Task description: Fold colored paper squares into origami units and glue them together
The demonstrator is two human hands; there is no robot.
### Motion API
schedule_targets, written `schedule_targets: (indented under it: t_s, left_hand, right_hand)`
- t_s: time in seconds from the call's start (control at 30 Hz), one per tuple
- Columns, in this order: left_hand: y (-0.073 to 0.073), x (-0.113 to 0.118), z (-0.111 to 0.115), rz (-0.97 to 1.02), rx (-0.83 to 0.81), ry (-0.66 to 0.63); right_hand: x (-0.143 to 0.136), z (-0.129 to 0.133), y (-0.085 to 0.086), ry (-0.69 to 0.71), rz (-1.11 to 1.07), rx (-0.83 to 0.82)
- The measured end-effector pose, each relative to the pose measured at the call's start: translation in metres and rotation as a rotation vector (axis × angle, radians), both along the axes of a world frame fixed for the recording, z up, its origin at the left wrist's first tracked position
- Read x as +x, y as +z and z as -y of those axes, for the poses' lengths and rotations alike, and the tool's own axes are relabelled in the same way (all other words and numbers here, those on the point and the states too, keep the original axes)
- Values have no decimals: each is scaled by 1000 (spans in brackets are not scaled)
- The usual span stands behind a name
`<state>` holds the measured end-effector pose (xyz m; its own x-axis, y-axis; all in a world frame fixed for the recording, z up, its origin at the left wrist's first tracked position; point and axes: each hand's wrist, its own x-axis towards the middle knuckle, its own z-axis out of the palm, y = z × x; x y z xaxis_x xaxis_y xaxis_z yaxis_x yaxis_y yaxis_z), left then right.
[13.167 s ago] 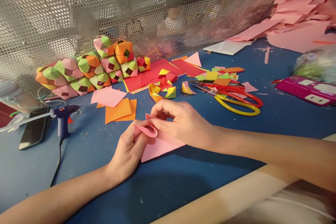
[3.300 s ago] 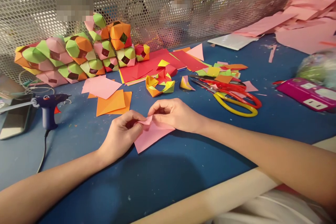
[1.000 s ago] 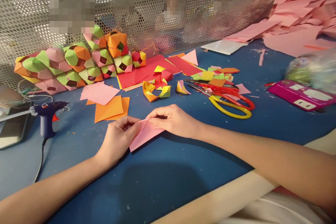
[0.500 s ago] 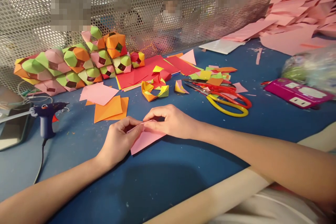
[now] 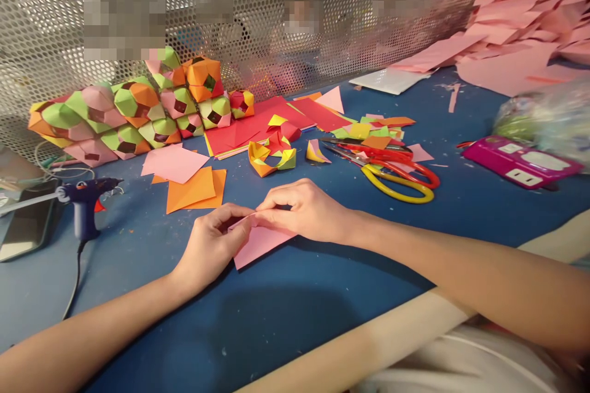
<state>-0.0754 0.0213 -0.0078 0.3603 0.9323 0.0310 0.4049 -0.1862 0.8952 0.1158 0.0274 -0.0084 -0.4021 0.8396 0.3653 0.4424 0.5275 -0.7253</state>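
Observation:
A pink sheet of paper (image 5: 260, 245) lies on the blue table under both hands, its far edge pinched up. My left hand (image 5: 216, 239) is closed on the paper's left part, thumb and fingers meeting near the far edge. Touching it fingertip to fingertip, my right hand (image 5: 297, 212) pinches the same edge from the right. The fingers hide much of the folded edge. Just beyond the hands sit orange paper squares (image 5: 191, 191), a pink square (image 5: 177, 163) and a partly assembled ring of folded paper (image 5: 271, 156). A small folded piece (image 5: 317, 151) rests beside the ring.
Scissors with red and yellow handles (image 5: 399, 184) lie to the right. A glue gun (image 5: 86, 206) stands left by a phone (image 5: 30, 221). Folded paper balls (image 5: 133, 104) are stacked along the perforated metal screen (image 5: 267, 43). A magenta power strip (image 5: 520, 163) lies far right.
Both hands stay on the pink paper. The right fingers have drawn together at the far edge, closer to the left fingertips. The view has shifted slightly.

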Motion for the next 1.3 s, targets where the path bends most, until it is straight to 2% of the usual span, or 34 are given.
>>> schedule_targets:
  t_s: [0.17, 0.4, 0.6, 0.8, 0.97, 1.17, 1.3]
  left_hand:
    - [3, -2, -1, 16, -55, -4]
    - [1, -2, -1, -61, 77, 8]
    - [3, -5, -3, -54, -46, 7]
    - [4, -4, -1, -111, 108, -32]
    - [1, -4, -1, -143, 72, -38]
    - [0, 0, -3, -141, 156, -76]
    - [1, 1, -2, -157, 152, -86]
  right_hand:
    - [5, -3, -1, -28, -72, -44]
    - [7, -5, -4, -25, -80, -50]
    - [10, -6, -6, -28, -70, -14]
    - [10, -5, -5, -20, -81, -45]
    - [8, -2, -5, 11, -44, 49]
    - [7, 1, -7, 92, -52, 162]
    - [7, 1, -7, 135, -26, 203]
